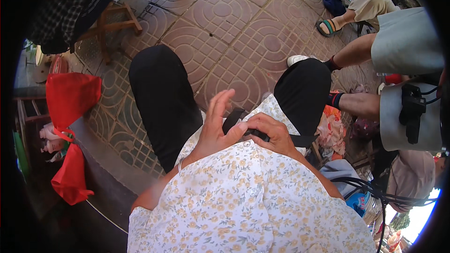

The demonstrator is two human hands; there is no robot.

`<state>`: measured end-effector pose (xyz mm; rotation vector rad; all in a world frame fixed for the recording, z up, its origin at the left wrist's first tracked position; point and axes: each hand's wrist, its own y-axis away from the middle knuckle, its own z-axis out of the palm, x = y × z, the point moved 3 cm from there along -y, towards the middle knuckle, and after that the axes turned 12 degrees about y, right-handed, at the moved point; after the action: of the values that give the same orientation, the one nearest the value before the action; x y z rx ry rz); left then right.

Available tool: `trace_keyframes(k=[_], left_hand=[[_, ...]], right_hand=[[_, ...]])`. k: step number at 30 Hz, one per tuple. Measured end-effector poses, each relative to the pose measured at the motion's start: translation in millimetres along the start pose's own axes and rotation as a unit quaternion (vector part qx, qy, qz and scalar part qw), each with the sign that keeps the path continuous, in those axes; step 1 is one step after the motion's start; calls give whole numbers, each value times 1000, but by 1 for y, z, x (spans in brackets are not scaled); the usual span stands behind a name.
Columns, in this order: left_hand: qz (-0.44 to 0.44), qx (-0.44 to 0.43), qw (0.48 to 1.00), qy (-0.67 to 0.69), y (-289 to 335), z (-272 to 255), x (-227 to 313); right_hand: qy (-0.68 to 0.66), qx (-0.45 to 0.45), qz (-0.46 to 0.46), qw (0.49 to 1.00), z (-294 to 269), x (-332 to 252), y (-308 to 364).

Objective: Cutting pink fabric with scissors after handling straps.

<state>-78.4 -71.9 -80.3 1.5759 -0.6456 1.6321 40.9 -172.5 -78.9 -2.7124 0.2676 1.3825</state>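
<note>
In front of my waist, over the floral shirt (220, 197), my two hands meet at a black strap (302, 141) with a dark piece on it, perhaps a buckle. My right hand (273, 133) is closed, its bent fingers gripping the dark part of the strap. My left hand (216, 124) stands beside it with fingers stretched up and apart from the strap. The left thumb points toward the right fingertips and seems to touch them or the dark piece. Part of the strap loops up behind the thumb. My palms hide the rest of it.
My black-trousered knees (161, 93) are spread above patterned paving tiles (229, 23). At left hangs a tied red bag (72, 96); beyond it stands a wooden stool (112, 23). People sit or stand close on the right, near crumpled plastic bags (332, 133) and black cables (375, 189).
</note>
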Motion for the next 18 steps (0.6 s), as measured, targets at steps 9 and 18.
trace_keyframes(k=[9, 18], left_hand=[[-107, -116, 987, 15, 15, -9, 6], [-194, -6, 974, 120, 19, -12, -15]], right_hand=[[-17, -28, -3, 999, 0, -3, -1], [-205, -9, 273, 940, -5, 14, 23]])
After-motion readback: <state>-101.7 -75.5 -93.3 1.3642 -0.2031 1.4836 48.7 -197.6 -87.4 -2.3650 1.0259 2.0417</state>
